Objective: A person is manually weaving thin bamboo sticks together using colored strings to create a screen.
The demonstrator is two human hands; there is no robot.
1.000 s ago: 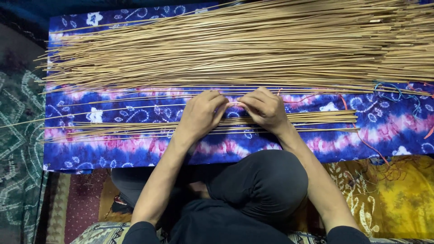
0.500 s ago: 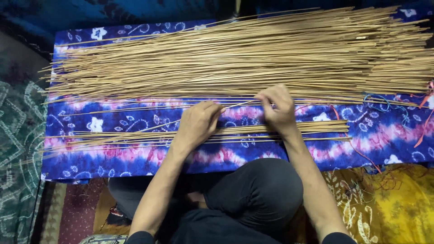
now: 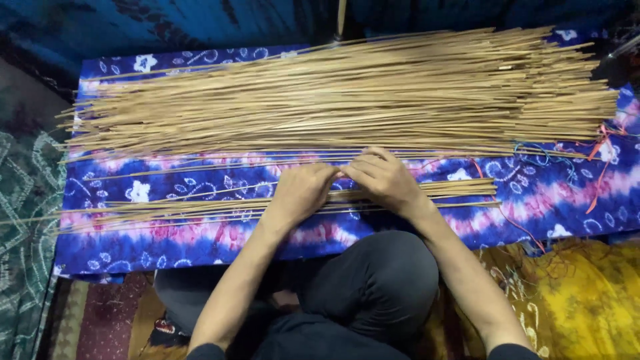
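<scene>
Both my hands sit at centre frame, palms down, fingertips meeting. My left hand (image 3: 301, 193) lies flat with fingers curled loosely over the small bundle of thin sticks (image 3: 200, 208), pressing on it rather than gripping; I cannot tell whether any single stick is pinched underneath. My right hand (image 3: 383, 180) rests just beside it, fingers bent, tips touching the same bundle and perhaps a loose stick above it; whether it is closed on one is hidden too.

The small bundle runs left to right across the lower middle of the frame, its ends fanned out at the left and squared off at the right, lying on the blue and pink patterned cloth (image 3: 567, 193).

Above it, across the upper half, the big pile of sticks (image 3: 347, 100) lies parallel, well apart from my hands. A few stray sticks (image 3: 200, 165) lie between pile and bundle.

Orange and teal threads (image 3: 595, 163) trail at the right edge. Yellow fabric (image 3: 573, 293) sits lower right, a green rug (image 3: 23, 220) at left. My dark-trousered knee (image 3: 373, 287) is at bottom centre.
</scene>
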